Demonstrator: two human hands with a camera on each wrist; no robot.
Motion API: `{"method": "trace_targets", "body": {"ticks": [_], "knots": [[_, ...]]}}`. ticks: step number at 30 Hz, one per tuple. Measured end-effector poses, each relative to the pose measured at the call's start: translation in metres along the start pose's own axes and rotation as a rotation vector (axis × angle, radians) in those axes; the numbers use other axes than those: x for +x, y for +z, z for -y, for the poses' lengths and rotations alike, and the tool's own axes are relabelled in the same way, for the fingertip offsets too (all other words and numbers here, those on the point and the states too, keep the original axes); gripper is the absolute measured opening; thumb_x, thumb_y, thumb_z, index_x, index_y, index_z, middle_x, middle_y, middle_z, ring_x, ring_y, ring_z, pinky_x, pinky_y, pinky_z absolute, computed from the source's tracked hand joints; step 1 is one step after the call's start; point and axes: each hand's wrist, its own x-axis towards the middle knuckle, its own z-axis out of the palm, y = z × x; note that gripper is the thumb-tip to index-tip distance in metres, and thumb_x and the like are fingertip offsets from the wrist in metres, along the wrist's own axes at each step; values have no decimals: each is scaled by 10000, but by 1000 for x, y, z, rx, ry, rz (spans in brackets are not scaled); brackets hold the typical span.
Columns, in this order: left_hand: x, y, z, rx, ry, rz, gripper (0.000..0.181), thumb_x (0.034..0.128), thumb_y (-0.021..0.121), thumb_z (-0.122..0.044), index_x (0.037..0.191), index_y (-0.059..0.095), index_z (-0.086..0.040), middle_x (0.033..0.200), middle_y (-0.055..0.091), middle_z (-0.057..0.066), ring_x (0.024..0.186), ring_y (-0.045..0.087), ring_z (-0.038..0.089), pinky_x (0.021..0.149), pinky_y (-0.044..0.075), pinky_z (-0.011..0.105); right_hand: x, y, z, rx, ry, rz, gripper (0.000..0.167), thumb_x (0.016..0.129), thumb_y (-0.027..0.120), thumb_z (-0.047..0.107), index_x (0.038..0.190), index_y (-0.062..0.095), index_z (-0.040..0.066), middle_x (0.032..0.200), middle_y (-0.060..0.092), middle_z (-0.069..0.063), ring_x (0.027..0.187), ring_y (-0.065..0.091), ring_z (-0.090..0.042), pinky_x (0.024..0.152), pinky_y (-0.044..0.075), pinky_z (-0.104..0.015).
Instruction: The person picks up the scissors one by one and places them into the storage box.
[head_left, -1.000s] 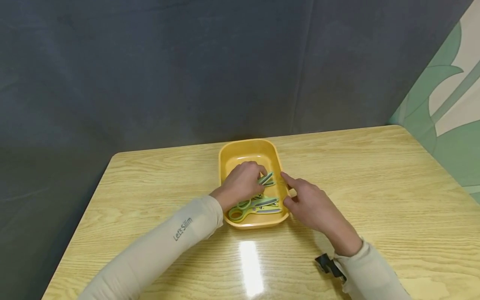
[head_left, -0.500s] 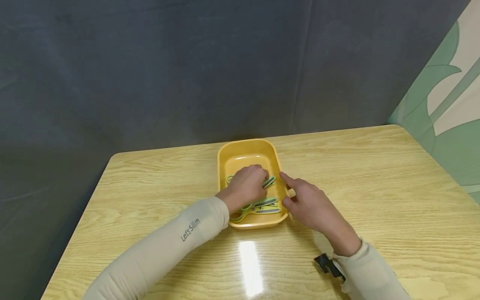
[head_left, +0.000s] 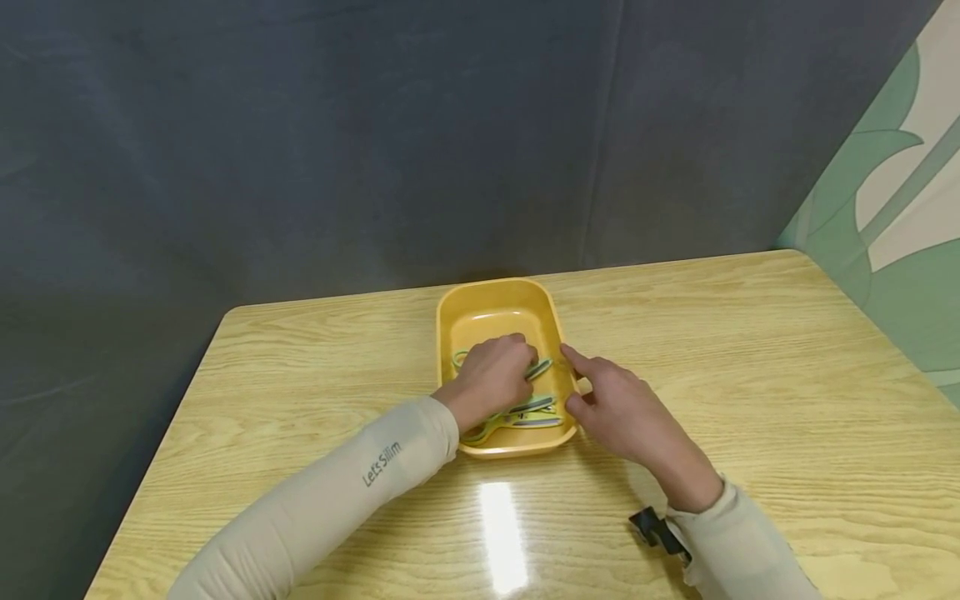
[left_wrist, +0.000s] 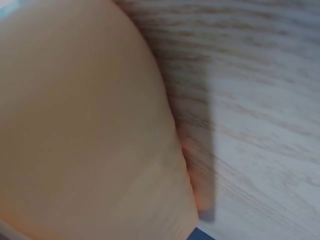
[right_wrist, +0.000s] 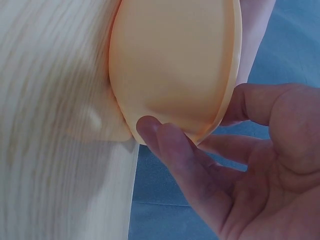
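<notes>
A yellow plastic tray (head_left: 495,288) stands on the table with several pairs of green and yellow scissors inside. My left hand (head_left: 495,379) reaches into it and grips one pair of scissors (head_left: 542,367); blades show to the right of the fingers and a handle loop to the left. More scissors (head_left: 534,405) lie nearer the tray's front end, their handles partly under my left wrist. At the right side my right hand (head_left: 626,408) holds the tray's rim. In the right wrist view, its curled fingers (right_wrist: 175,145) touch the outer wall.
The tray sits on a wood-grain table (head_left: 712,358). A dark curtain (head_left: 375,150) hangs behind the table's far edge, and a green and white patterned surface (head_left: 900,225) is at the right. A black buckle (head_left: 660,533) hangs by the right sleeve.
My left hand has shifted slightly right and nearer in the tray. The gripped scissors' blades have come closer together, and their handle loop now shows at the left. The right hand stays still.
</notes>
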Motion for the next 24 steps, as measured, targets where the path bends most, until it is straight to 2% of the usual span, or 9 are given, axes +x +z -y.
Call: {"method": "trace_targets", "body": {"ticks": [5,8,12,14,16,19,21,24], "knots": [[-2,0,2,0,15,-20,181,800,691,-60,673,603,-154,746,518,-1,621,414,123,502,334,239,2,1,0,4,-2,5,645,951,540,127,1551,317,53,1453,505,-230,1034,698,-280,659,530,-250],[-5,-3,4,-24,-4,-19,32,819,709,-94,826,724,-121,846,609,2,690,520,119,567,438,244,3,2,0,0,-7,6,645,952,539,127,1552,315,50,1450,509,-230,1036,697,-279,663,529,-253],[-14,-10,10,-102,-60,-19,272,863,729,-176,1130,748,-130,1032,679,5,886,639,145,764,551,300,3,2,-1,4,-4,10,645,951,534,126,1551,313,46,1458,501,-235,1044,699,-285,666,534,-258],[-22,-16,15,-142,-73,-42,277,874,722,-197,1144,744,-139,1044,688,7,898,641,148,783,550,307,3,2,-1,7,1,7,645,950,535,124,1551,313,48,1458,501,-234,1039,700,-280,659,531,-255],[-33,-23,21,-181,-77,-91,255,878,710,-198,1124,750,-145,1029,698,5,866,632,142,759,541,306,4,3,-1,16,3,0,648,947,535,119,1552,313,47,1455,505,-234,1038,700,-279,642,526,-249],[-58,-36,38,-229,-103,-201,224,866,707,-188,1080,760,-146,1013,718,-7,822,638,137,712,525,306,4,5,-1,17,-4,-6,651,942,530,121,1551,313,45,1441,518,-232,1027,700,-272,625,516,-240],[-77,-42,52,-252,-147,-263,215,866,713,-190,1072,759,-152,1018,725,-16,824,651,143,706,526,318,4,7,-1,17,-11,-9,653,938,526,123,1549,314,40,1426,529,-234,1023,701,-271,618,511,-237],[-104,-43,78,-261,-231,-294,212,881,717,-207,1082,753,-150,1033,724,-10,856,666,169,701,528,339,4,9,-1,-6,-14,-21,650,932,527,130,1544,328,39,1411,542,-232,1004,699,-257,626,506,-242]]}}
